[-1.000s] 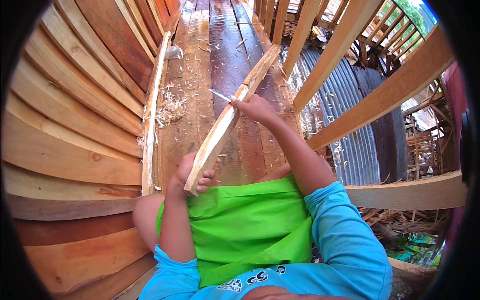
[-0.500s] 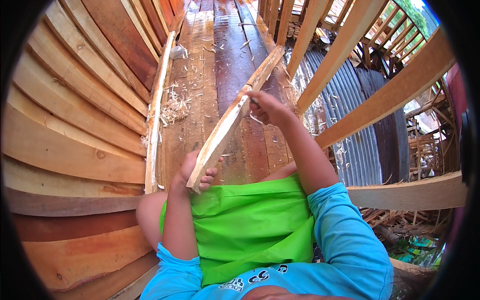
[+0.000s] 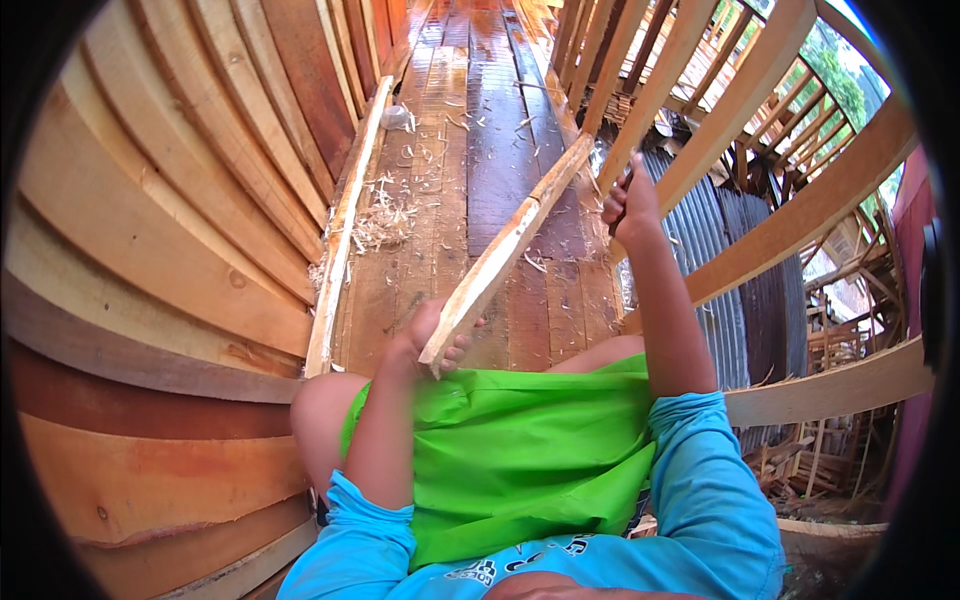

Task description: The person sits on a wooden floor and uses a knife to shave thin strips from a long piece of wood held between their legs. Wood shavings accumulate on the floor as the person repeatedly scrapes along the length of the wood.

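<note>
while hands hold wood and tool, cuplike object, unclear inside

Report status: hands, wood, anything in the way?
Left hand gripping near end of wooden bar. Right hand clear of bar, by railing slats, closed on dark tool, mostly hidden. Bar's pale face unobstructed; shavings on floor to its left.

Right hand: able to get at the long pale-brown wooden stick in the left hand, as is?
Likely yes: the right hand is just right of the long pale-brown wooden stick, with nothing visible between them, though it grips a slim dark object.
</note>
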Demonstrator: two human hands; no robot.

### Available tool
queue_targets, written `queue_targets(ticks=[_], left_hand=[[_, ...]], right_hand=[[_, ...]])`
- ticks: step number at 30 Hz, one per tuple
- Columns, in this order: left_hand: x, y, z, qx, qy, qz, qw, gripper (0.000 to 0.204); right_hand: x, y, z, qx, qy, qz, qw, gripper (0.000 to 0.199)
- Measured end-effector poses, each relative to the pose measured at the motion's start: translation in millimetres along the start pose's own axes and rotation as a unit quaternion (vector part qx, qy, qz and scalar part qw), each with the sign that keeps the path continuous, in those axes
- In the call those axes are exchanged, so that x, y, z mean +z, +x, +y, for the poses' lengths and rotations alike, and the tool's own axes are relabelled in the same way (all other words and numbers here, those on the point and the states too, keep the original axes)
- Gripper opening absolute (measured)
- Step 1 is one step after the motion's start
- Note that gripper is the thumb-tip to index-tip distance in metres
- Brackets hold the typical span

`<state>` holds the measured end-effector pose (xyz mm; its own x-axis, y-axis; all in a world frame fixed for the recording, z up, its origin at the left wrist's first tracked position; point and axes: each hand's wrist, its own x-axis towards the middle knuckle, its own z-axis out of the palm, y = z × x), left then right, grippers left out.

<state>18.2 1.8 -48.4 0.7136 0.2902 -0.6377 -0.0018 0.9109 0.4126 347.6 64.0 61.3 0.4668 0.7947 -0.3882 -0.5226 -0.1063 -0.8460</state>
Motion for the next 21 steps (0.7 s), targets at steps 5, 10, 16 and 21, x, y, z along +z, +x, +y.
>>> queue_targets(ticks=[5,10,16,21], left_hand=[[12,-5,2,0.010,0.018,0.026,0.999,0.054],[11,-5,0,0.011,0.020,0.041,0.999,0.051],[13,-8,-3,0.021,-0.009,0.043,0.999,0.044],[10,-6,-3,0.028,0.001,0.059,0.998,0.048]], right_hand=[[88,-45,-39,-0.180,0.039,0.023,0.983,0.050],[182,-67,-23,-0.344,0.099,0.035,0.933,0.051],[248,-76,51,-0.245,-0.455,-0.221,0.827,0.045],[239,-82,69,-0.241,-0.478,-0.219,0.816,0.041]])
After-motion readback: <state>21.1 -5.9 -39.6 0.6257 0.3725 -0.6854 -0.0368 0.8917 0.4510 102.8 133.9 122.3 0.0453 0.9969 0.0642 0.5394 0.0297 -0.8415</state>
